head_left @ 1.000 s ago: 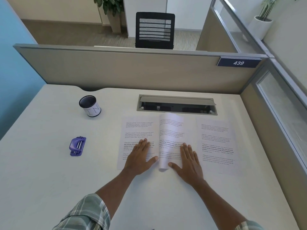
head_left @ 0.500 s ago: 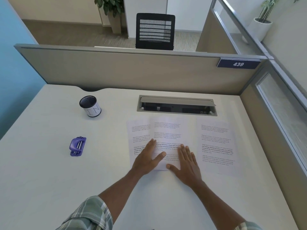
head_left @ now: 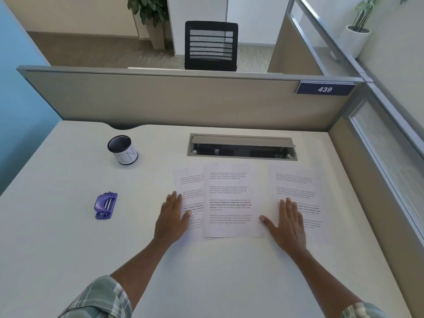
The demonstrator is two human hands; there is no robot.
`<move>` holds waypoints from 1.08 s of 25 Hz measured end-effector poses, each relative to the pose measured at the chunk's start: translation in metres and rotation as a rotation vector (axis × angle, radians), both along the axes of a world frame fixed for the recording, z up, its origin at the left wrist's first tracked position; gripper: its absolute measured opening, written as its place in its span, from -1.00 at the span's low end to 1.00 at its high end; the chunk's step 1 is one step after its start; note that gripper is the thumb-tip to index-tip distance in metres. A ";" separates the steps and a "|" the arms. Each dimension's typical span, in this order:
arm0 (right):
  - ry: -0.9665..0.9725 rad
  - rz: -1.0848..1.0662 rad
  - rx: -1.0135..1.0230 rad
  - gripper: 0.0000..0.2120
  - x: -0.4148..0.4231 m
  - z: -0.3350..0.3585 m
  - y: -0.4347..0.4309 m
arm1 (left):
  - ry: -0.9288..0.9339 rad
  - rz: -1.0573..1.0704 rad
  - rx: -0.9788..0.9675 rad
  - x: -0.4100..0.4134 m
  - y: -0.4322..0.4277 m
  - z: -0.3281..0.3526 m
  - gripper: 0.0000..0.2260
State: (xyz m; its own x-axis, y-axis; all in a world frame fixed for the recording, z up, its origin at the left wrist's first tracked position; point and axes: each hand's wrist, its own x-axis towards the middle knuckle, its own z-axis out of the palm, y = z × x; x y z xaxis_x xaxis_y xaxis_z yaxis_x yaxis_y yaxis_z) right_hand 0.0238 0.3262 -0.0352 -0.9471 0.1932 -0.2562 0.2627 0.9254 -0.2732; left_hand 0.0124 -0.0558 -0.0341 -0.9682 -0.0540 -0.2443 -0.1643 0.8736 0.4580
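Observation:
Three printed sheets lie on the white desk (head_left: 68, 260). The middle sheet (head_left: 231, 203) lies flat and overlaps the left sheet (head_left: 190, 180), of which only a strip shows. The right sheet (head_left: 298, 187) lies apart beside them. My left hand (head_left: 173, 219) rests flat, fingers straight, on the left sheet's left edge. My right hand (head_left: 286, 223) rests flat on the lower left part of the right sheet, thumb spread toward the middle sheet.
A purple hole punch (head_left: 106, 205) lies on the desk at the left. A mesh pen cup (head_left: 122, 149) stands behind it. An open cable tray (head_left: 242, 148) is sunk in the desk beyond the sheets. Cubicle partitions (head_left: 160, 99) close the back and right.
The middle sheet, curled up a second ago, now lies flat over the left one. My right hand moved right onto the right sheet; my left hand slid to the left sheet's edge.

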 end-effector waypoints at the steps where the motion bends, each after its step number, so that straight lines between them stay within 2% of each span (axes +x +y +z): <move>1: -0.016 -0.012 -0.009 0.03 0.002 -0.001 0.003 | -0.017 -0.011 -0.012 0.001 -0.002 -0.001 -0.37; 7: -0.035 0.052 -0.054 0.02 0.005 -0.004 -0.007 | -0.038 -0.110 -0.073 -0.001 0.005 -0.002 -0.36; 18: -0.038 0.161 -0.066 0.02 0.007 -0.005 -0.040 | -0.048 -0.166 0.001 -0.003 0.031 0.000 -0.40; 27: -0.033 0.178 -0.051 0.04 0.011 -0.007 -0.054 | -0.065 -0.177 0.030 -0.002 0.033 0.003 -0.24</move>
State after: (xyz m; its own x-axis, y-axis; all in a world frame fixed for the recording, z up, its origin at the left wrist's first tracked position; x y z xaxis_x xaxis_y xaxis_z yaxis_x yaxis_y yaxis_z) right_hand 0.0345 0.2720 -0.0426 -0.9560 0.0094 -0.2932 0.1058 0.9432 -0.3149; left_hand 0.0101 -0.0229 -0.0314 -0.9441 0.1238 -0.3055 -0.0394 0.8777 0.4775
